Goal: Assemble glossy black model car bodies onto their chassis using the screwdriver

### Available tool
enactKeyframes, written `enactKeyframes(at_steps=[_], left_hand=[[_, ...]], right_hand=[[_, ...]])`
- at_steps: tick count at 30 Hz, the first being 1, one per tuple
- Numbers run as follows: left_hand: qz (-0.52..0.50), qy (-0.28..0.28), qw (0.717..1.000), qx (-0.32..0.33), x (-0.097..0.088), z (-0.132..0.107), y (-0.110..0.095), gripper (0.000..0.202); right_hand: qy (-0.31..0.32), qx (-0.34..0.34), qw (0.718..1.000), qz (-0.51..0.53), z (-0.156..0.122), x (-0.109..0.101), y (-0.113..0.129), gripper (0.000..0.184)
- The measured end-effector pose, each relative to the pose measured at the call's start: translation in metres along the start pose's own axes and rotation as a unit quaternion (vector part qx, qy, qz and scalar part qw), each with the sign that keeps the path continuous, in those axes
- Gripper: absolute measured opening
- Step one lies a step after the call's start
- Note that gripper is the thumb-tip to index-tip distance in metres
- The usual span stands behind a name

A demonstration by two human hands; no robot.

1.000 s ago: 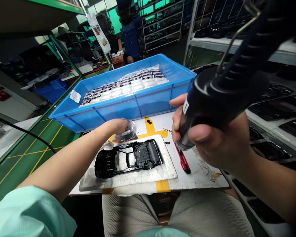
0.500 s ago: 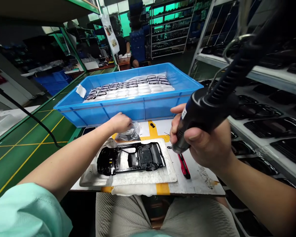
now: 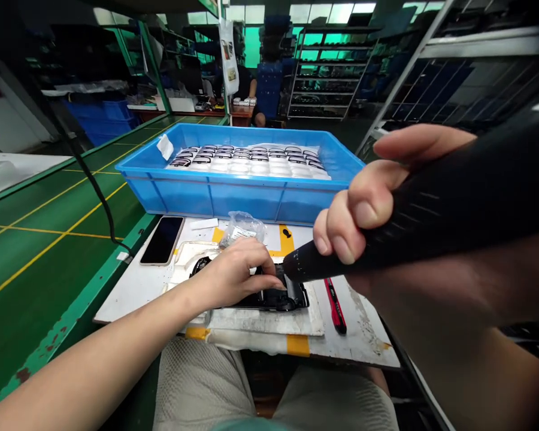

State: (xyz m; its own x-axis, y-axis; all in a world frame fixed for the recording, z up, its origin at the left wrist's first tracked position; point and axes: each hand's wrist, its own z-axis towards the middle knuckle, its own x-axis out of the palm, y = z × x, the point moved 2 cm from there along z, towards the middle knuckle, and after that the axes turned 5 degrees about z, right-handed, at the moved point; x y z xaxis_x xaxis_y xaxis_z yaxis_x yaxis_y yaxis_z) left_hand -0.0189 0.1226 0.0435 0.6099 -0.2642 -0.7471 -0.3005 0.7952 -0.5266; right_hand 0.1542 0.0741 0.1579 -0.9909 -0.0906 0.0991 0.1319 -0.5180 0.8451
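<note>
My right hand (image 3: pixel 363 209) is wrapped round a black electric screwdriver (image 3: pixel 431 215), whose tip points down at the right end of a black plastic car-shaped part (image 3: pixel 291 296). That part lies on a white foam pad (image 3: pixel 269 320) on the white work board. My left hand (image 3: pixel 236 272) rests on top of the black part with its fingers curled and pinched near the screwdriver tip; what they pinch is too small to make out. A small clear plastic bag (image 3: pixel 242 227) lies just behind my left hand.
A blue plastic crate (image 3: pixel 233 191) with rows of small dark-framed parts stands behind the board. A black phone (image 3: pixel 162 239) lies at the left, a red-handled cutter (image 3: pixel 335 305) at the right. A black cable (image 3: pixel 99 197) crosses the green bench. Shelving rises at the right; a person sits far back.
My left hand left the plastic bag and came back onto the black part. My right hand swung the screwdriver down and left until its tip reached the part. The view tilted up.
</note>
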Motion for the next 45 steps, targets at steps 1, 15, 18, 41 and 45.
enactKeyframes(at_steps=[1,15,18,41,45], left_hand=[[-0.007,-0.014,1.0,0.0,0.0,-0.003,0.001,0.025],[-0.026,-0.044,0.999,0.01,0.002,-0.011,0.005,0.027],[-0.005,-0.02,1.0,-0.003,0.0,-0.013,0.006,0.028],[0.191,0.201,0.953,-0.124,0.017,-0.038,0.038,0.1],[0.198,0.197,0.953,-0.118,0.019,-0.039,0.038,0.097]], right_hand=[[0.002,0.012,0.999,0.045,0.0,0.004,0.0,0.038],[0.002,0.014,0.996,0.088,-0.006,0.024,-0.004,0.036],[-0.015,0.024,0.994,0.103,-0.007,0.031,-0.005,0.042],[-0.08,0.105,0.986,0.1,-0.028,0.022,-0.144,0.074],[-0.061,0.084,0.993,0.056,-0.026,0.025,-0.142,0.073]])
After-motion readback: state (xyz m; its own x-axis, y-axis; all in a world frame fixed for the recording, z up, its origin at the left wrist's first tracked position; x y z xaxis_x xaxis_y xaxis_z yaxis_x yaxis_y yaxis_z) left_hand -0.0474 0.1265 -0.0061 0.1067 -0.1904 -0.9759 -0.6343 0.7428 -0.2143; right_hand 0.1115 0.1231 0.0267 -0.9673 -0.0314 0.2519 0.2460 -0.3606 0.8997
